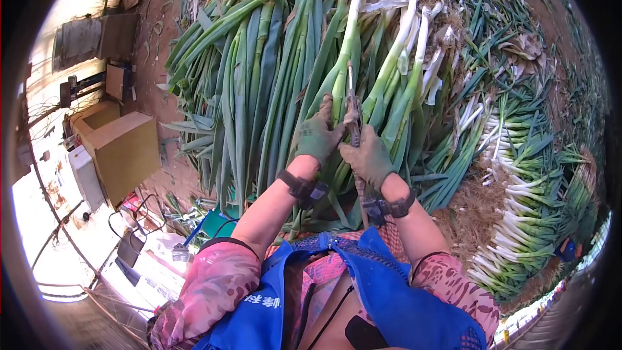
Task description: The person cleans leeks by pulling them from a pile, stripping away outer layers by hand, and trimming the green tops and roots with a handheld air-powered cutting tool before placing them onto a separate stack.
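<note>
A thick heap of long green onions (249, 100) lies before me, white stems and roots toward the far side. My left hand (316, 135), in a soiled green glove, is closed round the leafy part of one green onion (346, 42). Close beside it, my gloved right hand (369, 157) grips a dirty tool (353, 116) that looks like an air blow gun, its thin metal nozzle pointing away from me along the stem. A hose-like length runs back under my right wrist. My fingers partly hide the tool's body.
To the right, cleaned green onions (512, 214) lie in a curved row beside a pile of root trimmings (470, 220). Loose leaves litter the ground. A cardboard box (126, 155) and a green container (219, 222) stand at left.
</note>
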`<state>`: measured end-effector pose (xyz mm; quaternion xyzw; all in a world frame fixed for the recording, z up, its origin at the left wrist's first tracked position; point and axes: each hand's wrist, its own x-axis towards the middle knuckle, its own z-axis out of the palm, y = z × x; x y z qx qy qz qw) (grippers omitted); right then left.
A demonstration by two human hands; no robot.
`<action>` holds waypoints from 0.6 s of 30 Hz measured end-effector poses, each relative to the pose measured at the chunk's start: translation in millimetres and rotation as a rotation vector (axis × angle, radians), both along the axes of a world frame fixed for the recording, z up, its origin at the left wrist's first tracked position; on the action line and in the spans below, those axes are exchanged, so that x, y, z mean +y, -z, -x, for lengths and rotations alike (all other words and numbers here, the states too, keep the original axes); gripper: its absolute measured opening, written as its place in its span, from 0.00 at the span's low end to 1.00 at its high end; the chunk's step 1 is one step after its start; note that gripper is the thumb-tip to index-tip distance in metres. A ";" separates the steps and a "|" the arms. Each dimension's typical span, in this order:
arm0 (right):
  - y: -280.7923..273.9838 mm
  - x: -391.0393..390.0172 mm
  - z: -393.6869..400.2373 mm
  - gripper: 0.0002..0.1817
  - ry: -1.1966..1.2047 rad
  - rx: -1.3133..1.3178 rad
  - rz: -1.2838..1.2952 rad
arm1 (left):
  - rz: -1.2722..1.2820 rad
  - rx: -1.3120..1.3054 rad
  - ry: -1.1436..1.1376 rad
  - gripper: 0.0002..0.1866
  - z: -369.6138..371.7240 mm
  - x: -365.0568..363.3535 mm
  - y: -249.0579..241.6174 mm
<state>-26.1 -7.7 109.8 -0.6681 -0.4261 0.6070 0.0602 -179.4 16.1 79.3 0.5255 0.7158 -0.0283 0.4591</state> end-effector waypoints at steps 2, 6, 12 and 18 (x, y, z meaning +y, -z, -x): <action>18.3 -3.4 1.1 0.24 -0.005 -0.059 -0.107 | -0.157 0.046 0.027 0.45 -4.0 -11.4 12.0; 5.8 -20.5 -1.5 0.24 -0.022 -0.051 -0.099 | -0.175 0.059 0.055 0.44 -2.9 -23.9 22.0; 62.9 74.6 -12.3 0.27 -0.047 -0.110 -0.261 | -0.101 -0.111 -0.053 0.44 -1.1 -32.2 11.3; 130.1 191.7 -34.8 0.25 -0.423 -0.168 -0.385 | -0.088 -0.371 -0.241 0.44 6.8 -40.4 13.9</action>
